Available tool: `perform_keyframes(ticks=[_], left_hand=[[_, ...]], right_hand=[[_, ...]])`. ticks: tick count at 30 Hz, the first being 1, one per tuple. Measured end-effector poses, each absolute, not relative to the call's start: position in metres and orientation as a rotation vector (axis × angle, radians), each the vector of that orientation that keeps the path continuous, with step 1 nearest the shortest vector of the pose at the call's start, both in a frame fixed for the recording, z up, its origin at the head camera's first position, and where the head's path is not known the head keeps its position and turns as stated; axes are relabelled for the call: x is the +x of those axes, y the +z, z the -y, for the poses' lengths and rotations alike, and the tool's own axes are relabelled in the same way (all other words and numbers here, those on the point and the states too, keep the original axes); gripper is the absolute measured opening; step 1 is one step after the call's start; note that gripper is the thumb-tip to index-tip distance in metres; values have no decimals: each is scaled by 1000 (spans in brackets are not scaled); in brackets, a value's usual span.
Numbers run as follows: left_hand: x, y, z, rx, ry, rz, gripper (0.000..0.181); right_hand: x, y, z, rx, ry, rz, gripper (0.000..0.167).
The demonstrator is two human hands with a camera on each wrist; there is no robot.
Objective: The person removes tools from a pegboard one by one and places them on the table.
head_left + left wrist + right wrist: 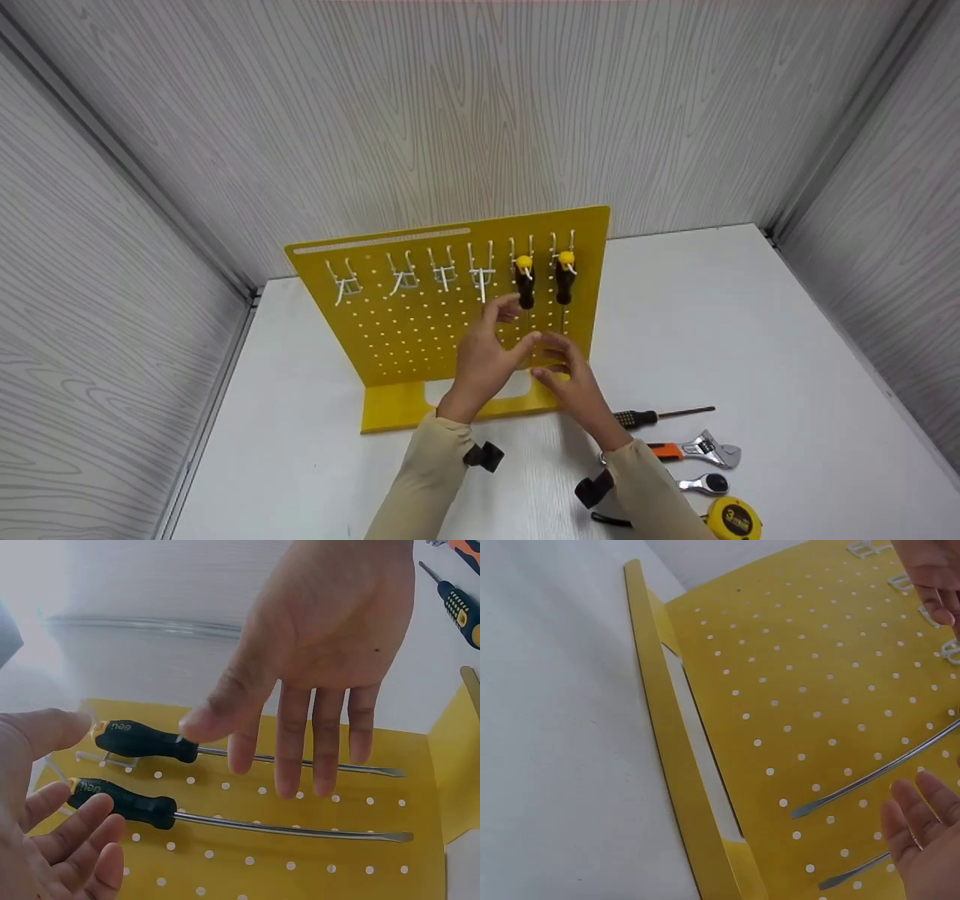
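Observation:
Two slotted screwdrivers with dark handles, a left one (pixel 526 291) and a right one (pixel 565 286), hang tip down from white hooks on a yellow pegboard (pixel 420 330). My left hand (pixel 482 361) is beside the left screwdriver, thumb and fingers apart. In the left wrist view, the fingertips of this left hand (pixel 64 840) overlap the lower handle (pixel 124 802); whether they touch it I cannot tell. In front of the hanging shafts is my right hand (pixel 577 386), holding nothing. Its fingers (pixel 289 742) extend loosely in the left wrist view.
Several unloaded white hooks (pixel 444 276) line the board's left and middle. On the white table (pixel 697 315), to the right, lie another screwdriver (pixel 637 418), an adjustable wrench (pixel 705 450), a ratchet-like tool (pixel 705 484) and a yellow tape measure (pixel 735 519). My right forearm covers some of them.

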State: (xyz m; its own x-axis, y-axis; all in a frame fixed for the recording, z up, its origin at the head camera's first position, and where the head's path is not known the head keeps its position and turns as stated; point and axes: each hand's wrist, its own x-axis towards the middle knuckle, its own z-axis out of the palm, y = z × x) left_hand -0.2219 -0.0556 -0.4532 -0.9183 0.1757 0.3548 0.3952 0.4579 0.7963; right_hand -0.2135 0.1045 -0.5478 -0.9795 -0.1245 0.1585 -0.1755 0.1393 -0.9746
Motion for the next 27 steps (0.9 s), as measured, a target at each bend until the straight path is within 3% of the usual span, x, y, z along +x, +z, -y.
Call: perform_keyframes(ticks=[14, 27], left_hand=[[-242, -458, 45, -210, -1547, 2523, 61], [-256, -458, 44, -233, -1666, 2512, 60]], right_hand=[[-224, -557, -75, 172, 2005, 2367, 66], [-235, -556, -69, 116, 1912, 2389, 37]])
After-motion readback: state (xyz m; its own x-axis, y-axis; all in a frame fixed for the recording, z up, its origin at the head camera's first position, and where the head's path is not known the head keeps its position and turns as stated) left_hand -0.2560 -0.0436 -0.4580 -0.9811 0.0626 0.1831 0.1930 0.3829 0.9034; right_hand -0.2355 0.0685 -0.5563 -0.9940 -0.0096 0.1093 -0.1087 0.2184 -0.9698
